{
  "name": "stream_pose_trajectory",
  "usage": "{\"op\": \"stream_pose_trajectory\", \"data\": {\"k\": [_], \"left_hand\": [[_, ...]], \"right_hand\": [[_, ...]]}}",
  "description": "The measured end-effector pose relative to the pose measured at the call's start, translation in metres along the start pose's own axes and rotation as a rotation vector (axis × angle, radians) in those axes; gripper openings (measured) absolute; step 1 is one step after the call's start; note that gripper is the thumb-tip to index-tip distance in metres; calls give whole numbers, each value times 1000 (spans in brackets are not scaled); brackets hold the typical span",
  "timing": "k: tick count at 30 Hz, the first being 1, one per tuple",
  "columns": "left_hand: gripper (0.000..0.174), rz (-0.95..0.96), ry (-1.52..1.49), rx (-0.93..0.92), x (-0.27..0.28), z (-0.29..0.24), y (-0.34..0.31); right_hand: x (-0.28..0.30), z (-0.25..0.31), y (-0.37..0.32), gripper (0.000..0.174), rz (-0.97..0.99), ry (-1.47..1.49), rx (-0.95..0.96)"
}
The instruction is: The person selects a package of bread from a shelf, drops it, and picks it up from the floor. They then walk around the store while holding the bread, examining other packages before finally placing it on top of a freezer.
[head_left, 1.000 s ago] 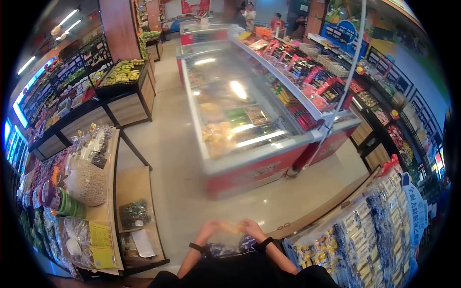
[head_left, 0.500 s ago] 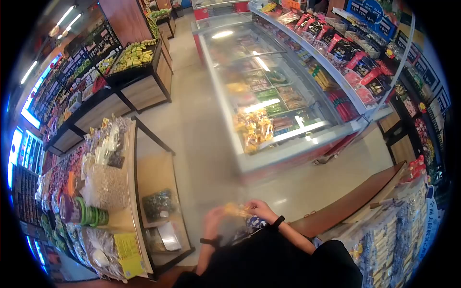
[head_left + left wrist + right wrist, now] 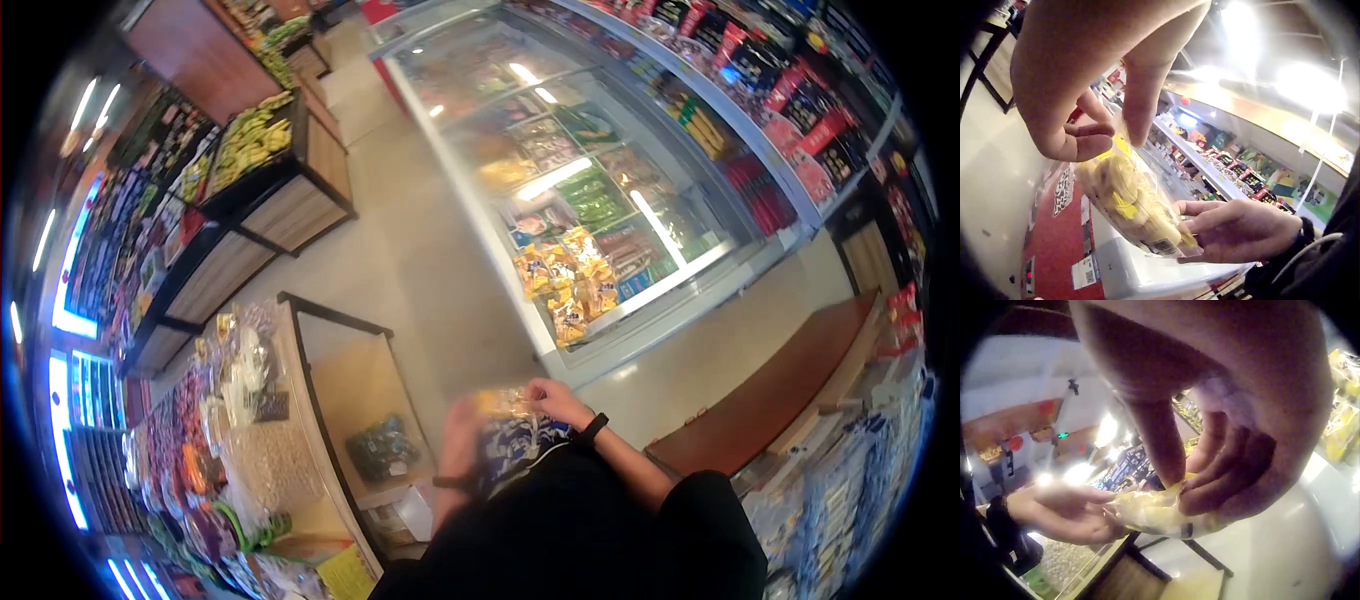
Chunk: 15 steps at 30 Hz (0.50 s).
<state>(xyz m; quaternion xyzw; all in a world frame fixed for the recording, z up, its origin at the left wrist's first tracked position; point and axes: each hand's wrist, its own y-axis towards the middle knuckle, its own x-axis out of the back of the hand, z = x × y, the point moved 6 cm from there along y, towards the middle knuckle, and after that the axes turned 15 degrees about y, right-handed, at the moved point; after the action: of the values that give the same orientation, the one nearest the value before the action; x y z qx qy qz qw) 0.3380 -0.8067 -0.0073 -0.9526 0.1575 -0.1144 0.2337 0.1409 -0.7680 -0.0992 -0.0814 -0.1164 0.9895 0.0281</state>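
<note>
A clear packet with yellow print (image 3: 1129,197) and pale contents is held between both hands in front of the body. At its upper end, the left hand (image 3: 1104,81) pinches it between thumb and curled fingers. My right hand (image 3: 1235,231) grips the opposite end near a barcode. The right wrist view shows the packet (image 3: 1154,512) stretched between the left hand (image 3: 1060,515) and the right hand (image 3: 1229,425), whose thumb and fingers pinch its end. In the head view the left hand (image 3: 460,435) is blurred, beside the right hand (image 3: 558,402).
A glass-topped freezer (image 3: 590,370) with yellow packets stands ahead. On the left are a wooden shelf stand (image 3: 350,370) with bagged goods and a banana display (image 3: 300,210). A brown board (image 3: 770,390) and stacked packs (image 3: 850,520) lie to the right.
The head view has tilted down and come closer to the freezer. Both hands still hold the packet and appear slightly higher in the picture; the shelf stand has shifted rightward in view.
</note>
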Motion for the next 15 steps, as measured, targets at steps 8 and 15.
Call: {"op": "stream_pose_trajectory", "data": {"k": [8, 15], "left_hand": [[47, 299, -43, 97, -30, -19, 137], [40, 780, 335, -260, -83, -126, 239]], "right_hand": [[37, 28, 30, 12, -405, -25, -61], [52, 56, 66, 15, -953, 200, 93]]}}
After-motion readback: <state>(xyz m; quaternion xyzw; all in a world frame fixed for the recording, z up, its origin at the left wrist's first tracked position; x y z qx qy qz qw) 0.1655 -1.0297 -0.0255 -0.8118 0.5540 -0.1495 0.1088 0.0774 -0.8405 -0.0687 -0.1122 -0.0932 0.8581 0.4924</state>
